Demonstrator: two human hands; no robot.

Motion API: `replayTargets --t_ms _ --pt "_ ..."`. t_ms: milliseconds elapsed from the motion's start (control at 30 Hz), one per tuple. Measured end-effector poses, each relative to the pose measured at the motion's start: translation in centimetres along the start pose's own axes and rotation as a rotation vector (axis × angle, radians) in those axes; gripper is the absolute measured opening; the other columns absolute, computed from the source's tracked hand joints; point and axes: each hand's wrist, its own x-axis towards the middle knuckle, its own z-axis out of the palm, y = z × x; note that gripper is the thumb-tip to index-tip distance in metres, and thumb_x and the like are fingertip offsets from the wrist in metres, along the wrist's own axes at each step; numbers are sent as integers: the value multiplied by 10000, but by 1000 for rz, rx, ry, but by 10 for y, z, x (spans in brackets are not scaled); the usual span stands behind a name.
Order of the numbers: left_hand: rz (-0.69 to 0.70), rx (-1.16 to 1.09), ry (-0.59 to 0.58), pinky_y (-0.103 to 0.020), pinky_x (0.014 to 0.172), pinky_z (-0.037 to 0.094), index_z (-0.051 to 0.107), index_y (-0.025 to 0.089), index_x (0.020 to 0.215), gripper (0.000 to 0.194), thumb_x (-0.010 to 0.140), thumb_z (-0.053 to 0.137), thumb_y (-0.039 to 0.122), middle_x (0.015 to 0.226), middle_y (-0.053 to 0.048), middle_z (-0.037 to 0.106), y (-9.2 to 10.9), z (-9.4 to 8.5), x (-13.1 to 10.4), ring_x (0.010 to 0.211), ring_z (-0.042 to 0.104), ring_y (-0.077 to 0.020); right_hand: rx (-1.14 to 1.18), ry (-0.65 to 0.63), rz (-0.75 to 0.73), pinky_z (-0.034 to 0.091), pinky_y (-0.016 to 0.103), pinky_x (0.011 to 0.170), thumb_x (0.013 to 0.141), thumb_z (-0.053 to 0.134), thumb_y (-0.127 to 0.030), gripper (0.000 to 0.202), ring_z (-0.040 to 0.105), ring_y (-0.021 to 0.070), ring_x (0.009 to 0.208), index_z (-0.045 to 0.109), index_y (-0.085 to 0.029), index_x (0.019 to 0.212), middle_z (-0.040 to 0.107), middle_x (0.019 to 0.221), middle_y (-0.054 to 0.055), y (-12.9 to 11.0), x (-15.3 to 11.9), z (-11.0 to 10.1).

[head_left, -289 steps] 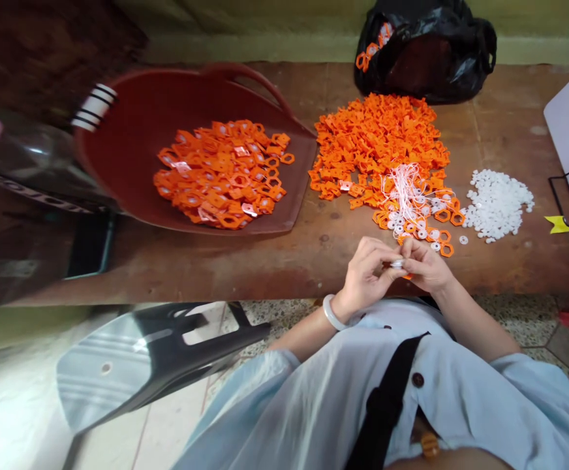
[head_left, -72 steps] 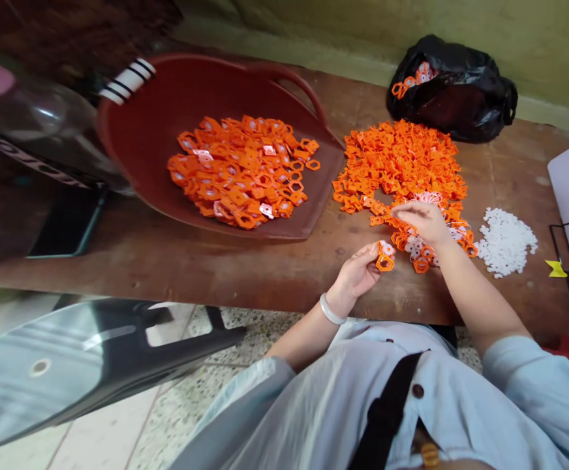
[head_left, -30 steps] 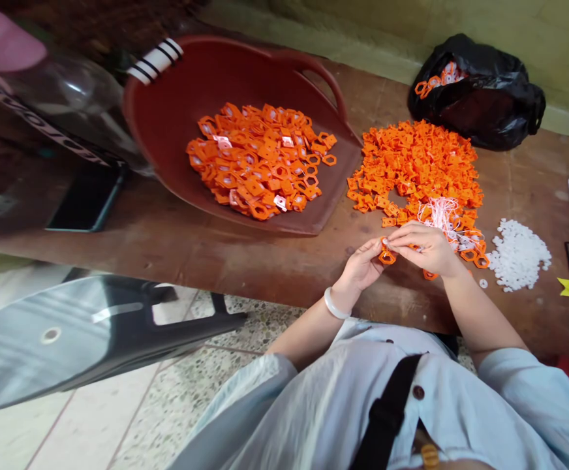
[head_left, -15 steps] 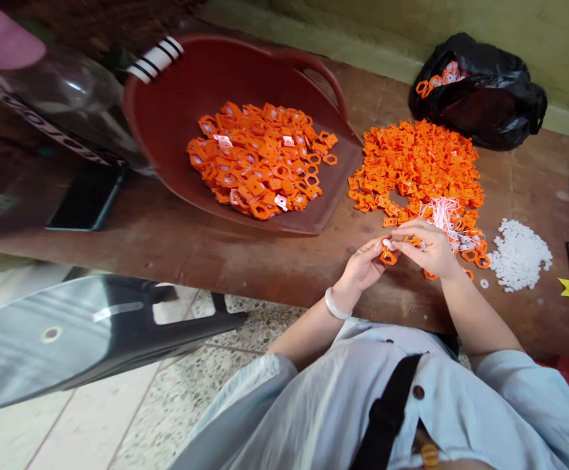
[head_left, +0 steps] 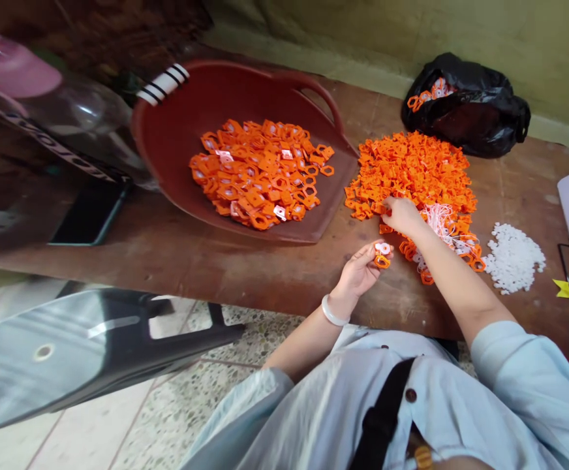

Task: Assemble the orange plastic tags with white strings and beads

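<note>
The left hand pinched an orange-and-white piece; the right hand, grip unclear, was at the orange pile, near side.

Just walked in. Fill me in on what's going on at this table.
A person at the table holds a small orange-and-white piece in the left hand. The right hand is at the near edge of a heap of orange parts; whether its fingers hold one is hidden. White strings and a pile of white bits lie nearby, and more orange pieces sit in the red-brown scoop.
</note>
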Motion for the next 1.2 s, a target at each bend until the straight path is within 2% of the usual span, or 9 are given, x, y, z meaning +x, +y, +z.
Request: replayTargets --t_ms 200,333,433,500,600,800,933,1067,1200 --pt "-23 4 -9 -248 713 508 692 142 941 155 790 688 175 881 -79 722 -1 -2 0 770 682 -155 199 91 -35 512 360 903 806 598 -155 311 693 232 911 732 -168 1086 747 1002 93 10 -14 -2" --pt "-41 22 -10 -241 698 514 686 140 943 154 791 688 169 864 -77 720 -1 -4 0 764 686 -155 573 221 -46 535 344 858 794 628 -206 216 688 196 878 777 -189 949 740 971 69 33 -42 -5" --pt "-45 40 -17 -231 667 513 691 141 929 149 780 692 159 866 -77 728 -2 -2 -1 747 689 -155 930 232 7 557 338 790 741 709 -298 165 692 185 817 781 -209 861 739 911 42 47 -71 -2" --pt "-50 63 -19 -233 680 520 695 143 913 133 780 692 159 867 -75 733 -4 1 -2 742 690 -151 1037 231 46 556 335 785 703 757 -344 182 690 178 800 777 -221 836 738 888 26 51 -88 4" --pt "-62 85 -24 -239 712 532 698 150 893 110 784 687 155 859 -67 738 -9 8 -6 736 692 -145 1024 253 112 544 327 778 648 810 -386 230 684 177 791 765 -214 794 737 846 23 50 -108 14" --pt "-120 97 -29 -234 705 539 701 152 900 106 799 669 151 868 -60 739 -25 16 -16 730 697 -142 1035 260 260 511 294 602 610 831 -455 324 631 154 608 709 -178 726 710 687 24 47 -131 24" --pt "-126 89 -26 -228 678 541 701 144 893 111 784 680 140 840 -62 738 -34 16 -19 729 706 -154 911 266 170 509 294 614 687 792 -440 272 635 157 637 732 -190 776 729 731 37 45 -140 23" --pt "-105 79 7 -217 666 538 694 146 878 82 803 663 137 823 -49 736 -37 19 -17 718 708 -146 832 216 15 537 314 731 750 743 -297 119 677 170 778 764 -223 842 753 882 42 48 -145 23" --pt "-93 83 42 -214 656 532 681 153 865 53 836 637 146 811 -35 728 -38 22 -15 715 704 -140 827 181 -43 540 310 774 748 700 -206 181 683 168 836 773 -233 913 750 922 29 53 -149 25"
